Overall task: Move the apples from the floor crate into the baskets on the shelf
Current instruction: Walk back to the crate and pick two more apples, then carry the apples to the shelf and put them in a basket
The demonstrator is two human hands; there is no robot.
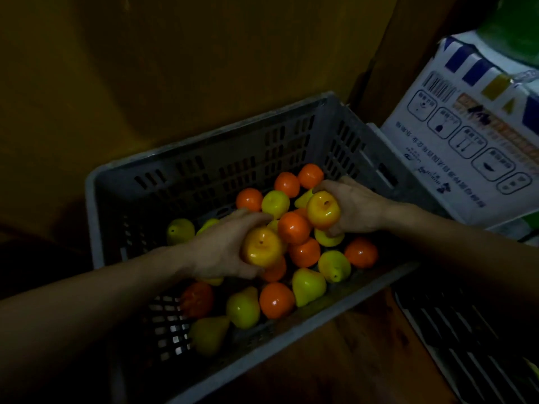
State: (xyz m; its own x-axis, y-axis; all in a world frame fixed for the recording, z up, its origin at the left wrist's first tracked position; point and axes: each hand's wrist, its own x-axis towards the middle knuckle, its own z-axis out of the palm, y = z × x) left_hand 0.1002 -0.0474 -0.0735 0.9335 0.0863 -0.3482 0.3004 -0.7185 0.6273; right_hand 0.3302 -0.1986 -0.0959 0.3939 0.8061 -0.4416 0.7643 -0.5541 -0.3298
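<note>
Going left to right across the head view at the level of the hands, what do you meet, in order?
The crate's left wall → left hand → apple in the left hand → apple in the right hand → right hand → white printed carton.

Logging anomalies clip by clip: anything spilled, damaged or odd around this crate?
Nothing is spilled or damaged. One oddity: the grey crate also holds oranges and pears. The left hand grips one apple, the right hand another apple.
</note>
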